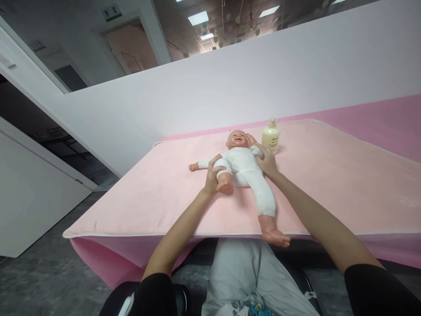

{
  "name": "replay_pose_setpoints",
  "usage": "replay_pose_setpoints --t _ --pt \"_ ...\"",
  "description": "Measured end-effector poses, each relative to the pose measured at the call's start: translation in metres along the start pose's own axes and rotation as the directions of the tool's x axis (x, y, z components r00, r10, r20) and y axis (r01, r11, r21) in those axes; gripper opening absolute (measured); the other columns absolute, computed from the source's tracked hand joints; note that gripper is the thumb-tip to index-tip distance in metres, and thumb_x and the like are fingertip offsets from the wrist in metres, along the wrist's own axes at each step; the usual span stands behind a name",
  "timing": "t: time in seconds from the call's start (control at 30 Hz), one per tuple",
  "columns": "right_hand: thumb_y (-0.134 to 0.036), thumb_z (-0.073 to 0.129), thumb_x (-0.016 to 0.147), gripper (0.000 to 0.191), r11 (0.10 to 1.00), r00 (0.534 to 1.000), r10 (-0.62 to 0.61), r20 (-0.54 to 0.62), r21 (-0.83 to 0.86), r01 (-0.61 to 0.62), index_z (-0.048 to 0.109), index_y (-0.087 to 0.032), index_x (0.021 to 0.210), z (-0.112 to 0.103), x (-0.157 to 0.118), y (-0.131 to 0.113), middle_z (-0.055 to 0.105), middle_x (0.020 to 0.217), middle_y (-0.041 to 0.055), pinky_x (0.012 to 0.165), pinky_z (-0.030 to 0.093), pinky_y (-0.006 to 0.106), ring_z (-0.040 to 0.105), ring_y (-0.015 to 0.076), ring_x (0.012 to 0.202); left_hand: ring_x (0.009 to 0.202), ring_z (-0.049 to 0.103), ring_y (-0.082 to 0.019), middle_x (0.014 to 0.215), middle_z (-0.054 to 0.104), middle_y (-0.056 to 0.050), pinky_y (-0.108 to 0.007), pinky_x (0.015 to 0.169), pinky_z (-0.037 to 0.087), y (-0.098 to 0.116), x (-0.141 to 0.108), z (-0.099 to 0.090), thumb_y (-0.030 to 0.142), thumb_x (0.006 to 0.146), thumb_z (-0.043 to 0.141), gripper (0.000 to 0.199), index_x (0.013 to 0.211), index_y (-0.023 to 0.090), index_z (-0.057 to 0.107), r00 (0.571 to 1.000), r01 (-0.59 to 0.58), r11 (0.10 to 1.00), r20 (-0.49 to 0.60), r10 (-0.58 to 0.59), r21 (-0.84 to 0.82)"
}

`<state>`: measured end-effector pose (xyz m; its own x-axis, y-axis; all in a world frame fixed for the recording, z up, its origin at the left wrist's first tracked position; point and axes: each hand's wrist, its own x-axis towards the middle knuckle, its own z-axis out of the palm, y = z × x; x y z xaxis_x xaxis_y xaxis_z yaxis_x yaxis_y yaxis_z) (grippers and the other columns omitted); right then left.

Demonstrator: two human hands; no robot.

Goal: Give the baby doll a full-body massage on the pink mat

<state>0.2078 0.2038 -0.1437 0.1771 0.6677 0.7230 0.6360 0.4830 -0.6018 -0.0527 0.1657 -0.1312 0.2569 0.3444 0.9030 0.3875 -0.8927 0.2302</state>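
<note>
A baby doll [243,162] with a white cloth body lies on its back on a pale pink mat, its head away from me. My left hand [213,175] is wrapped round the doll's bent leg near the knee, on the left side. My right hand [267,160] grips the doll's bent arm on the right, with the doll's hand raised beside its head; some of my fingers are hidden there. The other leg stretches towards me, its foot over the table's front edge. The doll's left-side arm lies out flat.
Just behind my right hand stands a pale yellow pump bottle [271,137]. The mat [329,184] covers a table with a pink cloth [108,254] hanging at the front. A white partition [263,79] rises behind the table. My legs are under the front edge.
</note>
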Motion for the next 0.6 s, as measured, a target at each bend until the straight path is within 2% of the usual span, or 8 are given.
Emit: replay_pose_setpoints --t 0.1,0.2,0.27,0.33,0.43,0.53,0.6 --pt "-0.019 0.048 0.076 0.052 1.000 1.000 0.007 -0.023 -0.001 -0.007 0.057 -0.018 0.127 0.000 -0.001 -0.001 0.059 0.124 0.0113 0.103 0.042 0.044 0.054 0.0261 0.115 0.124 0.050 -0.028 0.134 0.046 -0.014 -0.046 0.097 0.046 0.006 0.003 -0.003 0.062 0.078 0.059 0.050 0.107 0.024 0.048 0.985 -0.172 0.984 -0.009 0.172 -0.038" --pt "-0.021 0.049 0.077 0.052 1.000 0.999 0.020 -0.049 0.006 -0.020 0.055 -0.018 0.128 0.000 -0.001 -0.001 0.058 0.125 0.0119 0.104 0.041 0.045 0.053 0.0266 0.116 0.121 0.051 -0.028 0.133 0.045 -0.014 -0.046 0.093 0.047 0.010 0.004 -0.005 0.064 0.078 0.057 0.051 0.110 0.025 0.050 0.966 -0.258 0.964 -0.003 0.258 -0.070" --pt "-0.021 0.049 0.077 0.051 1.000 0.998 0.027 -0.060 0.017 -0.026 0.054 -0.019 0.128 0.000 -0.001 -0.001 0.057 0.126 0.0115 0.104 0.041 0.046 0.051 0.0267 0.118 0.118 0.052 -0.026 0.131 0.047 -0.012 -0.044 0.091 0.048 0.012 0.003 -0.004 0.062 0.078 0.057 0.047 0.108 0.026 0.053 0.936 -0.348 0.935 0.024 0.350 -0.068" --pt "-0.022 0.050 0.077 0.050 0.999 0.997 0.034 -0.071 0.027 -0.032 0.054 -0.019 0.126 0.000 -0.002 -0.001 0.057 0.127 0.0111 0.104 0.040 0.046 0.051 0.0266 0.118 0.115 0.053 -0.024 0.127 0.051 -0.010 -0.043 0.090 0.047 0.014 0.001 -0.002 0.057 0.081 0.057 0.036 0.104 0.028 0.058 0.883 -0.460 0.887 0.080 0.462 -0.047" --pt "-0.023 0.050 0.077 0.047 0.999 0.997 0.035 -0.073 0.034 -0.033 0.055 -0.020 0.124 0.000 -0.002 -0.001 0.057 0.126 0.0109 0.105 0.039 0.046 0.051 0.0261 0.117 0.108 0.055 -0.021 0.117 0.060 -0.007 -0.043 0.090 0.045 0.019 -0.002 0.003 0.054 0.085 0.051 0.029 0.100 0.033 0.064 0.762 -0.615 0.789 0.253 0.596 -0.010" --pt "-0.022 0.050 0.077 0.048 0.999 0.997 0.031 -0.072 0.039 -0.028 0.053 -0.020 0.124 0.000 -0.003 -0.001 0.057 0.126 0.0110 0.105 0.039 0.045 0.051 0.0258 0.117 0.100 0.058 -0.020 0.109 0.066 -0.006 -0.040 0.087 0.045 0.023 -0.005 0.007 0.061 0.083 0.049 0.036 0.102 0.036 0.066 0.632 -0.710 0.704 0.451 0.631 0.009" --pt "-0.022 0.050 0.077 0.048 0.999 0.997 0.032 -0.071 0.037 -0.029 0.053 -0.020 0.124 0.000 -0.003 -0.001 0.057 0.126 0.0111 0.104 0.040 0.045 0.051 0.0257 0.117 0.096 0.059 -0.020 0.106 0.067 -0.007 -0.039 0.085 0.045 0.024 -0.006 0.010 0.066 0.081 0.047 0.042 0.103 0.036 0.067 0.588 -0.730 0.683 0.507 0.630 -0.003"
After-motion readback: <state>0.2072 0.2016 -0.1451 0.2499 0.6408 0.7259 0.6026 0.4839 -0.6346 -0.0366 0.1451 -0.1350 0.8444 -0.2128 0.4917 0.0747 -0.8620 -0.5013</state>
